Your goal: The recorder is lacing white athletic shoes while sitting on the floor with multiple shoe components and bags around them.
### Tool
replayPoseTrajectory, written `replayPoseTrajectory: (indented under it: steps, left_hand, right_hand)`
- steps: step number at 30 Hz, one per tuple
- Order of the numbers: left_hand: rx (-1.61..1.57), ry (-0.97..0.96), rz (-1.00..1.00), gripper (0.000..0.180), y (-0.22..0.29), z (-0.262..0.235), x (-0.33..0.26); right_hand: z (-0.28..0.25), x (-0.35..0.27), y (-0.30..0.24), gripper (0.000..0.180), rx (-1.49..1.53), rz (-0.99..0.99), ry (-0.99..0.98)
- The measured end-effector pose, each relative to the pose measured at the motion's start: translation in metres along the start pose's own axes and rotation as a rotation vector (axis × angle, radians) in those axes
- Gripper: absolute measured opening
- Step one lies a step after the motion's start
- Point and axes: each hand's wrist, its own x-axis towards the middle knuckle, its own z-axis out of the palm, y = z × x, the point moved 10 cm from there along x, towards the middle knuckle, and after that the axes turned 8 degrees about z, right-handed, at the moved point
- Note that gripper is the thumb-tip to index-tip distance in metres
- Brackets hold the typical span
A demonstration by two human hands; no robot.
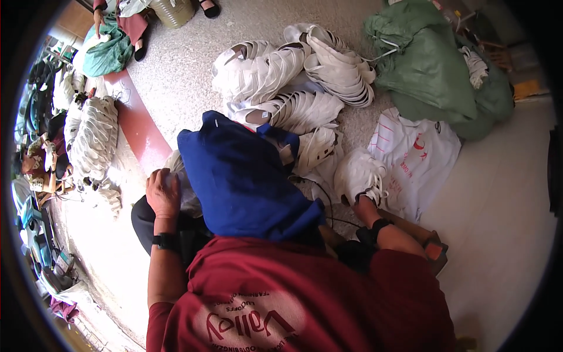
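At the right, my right hand [366, 211] has its fingertips in the dark opening of a white shoe upper [358, 176] with loose laces, gripping its edge. My left hand [163, 192] is over my left knee with its fingers curled at a pale, whitish thing [185, 190], which the blue cloth [246, 176] on my lap partly hides. Just beyond the cloth lies another white upper [316, 149] with dark eyelet holes. Stacks of nested white shoe uppers [264, 73] lie on the floor ahead.
A white printed sack [416, 158] lies right of the held upper, below a large green sack [425, 64]. A dark cord [328, 199] runs by my lap. At the left are more stacked uppers [94, 138] and parked scooters [38, 234]. Another person's hand [98, 20] is by a green bag [108, 53].
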Motion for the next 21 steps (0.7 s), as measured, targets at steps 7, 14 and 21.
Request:
replayPoseTrajectory:
  steps: [7, 14, 21]
  left_hand:
    - [0.005, -0.002, -0.012, 0.021, 0.0, -0.003, 0.001]
    - [0.0, 0.006, 0.009, 0.021, 0.004, -0.002, 0.006]
    - [0.013, -0.016, -0.008, 0.02, 0.008, -0.005, 0.007]
  right_hand:
    - [-0.035, -0.024, -0.094, 0.023, -0.408, -0.169, -0.12]
    - [-0.058, 0.073, -0.219, 0.032, 0.032, -0.376, 0.144]
    - [-0.035, 0.128, -0.214, 0.092, 0.455, 0.329, 0.269]
